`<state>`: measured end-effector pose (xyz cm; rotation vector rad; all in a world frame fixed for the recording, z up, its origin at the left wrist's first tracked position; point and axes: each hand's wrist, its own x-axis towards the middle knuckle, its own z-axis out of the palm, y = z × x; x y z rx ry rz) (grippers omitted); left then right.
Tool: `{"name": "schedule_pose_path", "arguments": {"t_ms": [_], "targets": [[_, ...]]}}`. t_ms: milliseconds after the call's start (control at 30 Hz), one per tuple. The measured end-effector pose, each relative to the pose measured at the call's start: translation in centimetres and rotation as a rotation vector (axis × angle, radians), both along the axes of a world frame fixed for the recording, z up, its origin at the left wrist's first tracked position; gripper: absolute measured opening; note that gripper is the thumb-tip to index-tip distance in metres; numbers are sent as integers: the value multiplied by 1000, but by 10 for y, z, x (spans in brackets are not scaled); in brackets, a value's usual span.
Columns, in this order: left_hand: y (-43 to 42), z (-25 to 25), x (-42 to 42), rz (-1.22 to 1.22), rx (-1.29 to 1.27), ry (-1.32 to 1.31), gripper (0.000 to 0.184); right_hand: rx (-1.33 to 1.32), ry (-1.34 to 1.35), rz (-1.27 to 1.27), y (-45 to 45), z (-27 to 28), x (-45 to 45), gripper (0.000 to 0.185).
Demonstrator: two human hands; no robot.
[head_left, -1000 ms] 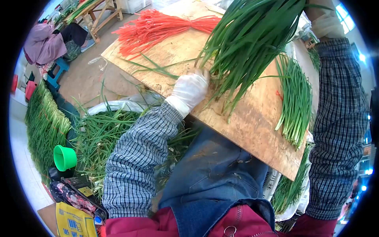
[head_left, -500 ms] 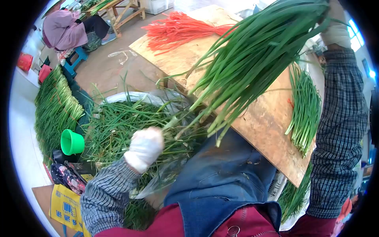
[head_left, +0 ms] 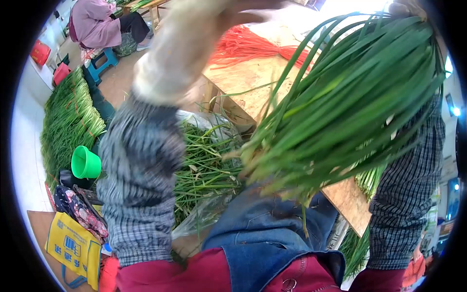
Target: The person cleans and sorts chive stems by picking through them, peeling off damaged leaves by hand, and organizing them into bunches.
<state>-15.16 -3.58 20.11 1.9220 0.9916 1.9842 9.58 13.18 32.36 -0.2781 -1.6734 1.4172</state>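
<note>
The work looks partway along: another bunch (head_left: 369,181) lies near four o'clock on the board (head_left: 346,199), while the greens (head_left: 350,107) at two o'clock hang with no tie visible and red strips (head_left: 267,47) lie towards one. The right hand (head_left: 408,9) grips those greens closely; the left hand (head_left: 228,13) at twelve (too blurred to judge its grip) is apart from them. They look long, glossy and deep green, fanning into paler, ragged ends.

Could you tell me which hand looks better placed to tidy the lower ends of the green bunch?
Probably the left hand: blurred but apparently empty, and the green bunch hangs with its lower ends toward that side. The right hand grips the bunch's top.
</note>
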Motion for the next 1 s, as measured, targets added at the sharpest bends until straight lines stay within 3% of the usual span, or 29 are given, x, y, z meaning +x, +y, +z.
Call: {"name": "schedule_pose_path", "arguments": {"t_ms": [133,233,367,467,533,633,667,733,833,867,900,1000], "targets": [[51,-34,29,-121,-326,-228,55,-136,-79,137,14,-29,5,22],[47,-95,45,-237,-640,-632,56,-297,-86,194,34,-77,7,21],[6,-188,62,-447,-858,-1210,58,-512,140,63,64,-169,18,19],[-33,-241,75,-582,-887,-1489,59,-654,203,-228,72,-226,24,25],[-49,-252,84,-575,-891,-1511,60,-793,98,-470,73,-243,31,22],[-49,-205,107,-348,-903,-1312,94,-768,105,-538,85,-268,45,22],[-53,-219,99,-572,-883,-1238,97,-716,94,-631,86,-269,47,22],[-56,-231,98,-679,-807,-1264,101,-767,124,-470,117,-285,65,20],[-48,-197,113,-530,-954,-1174,65,-639,96,-613,104,-273,53,20],[-42,-191,117,-449,-1054,-1142,56,-823,181,-563,114,-275,56,18],[-35,-187,118,-385,-1090,-1183,46,-781,170,-575,114,-273,56,18],[-19,-189,109,-382,-1073,-1271,39,-628,141,-618,107,-268,58,18]]}}
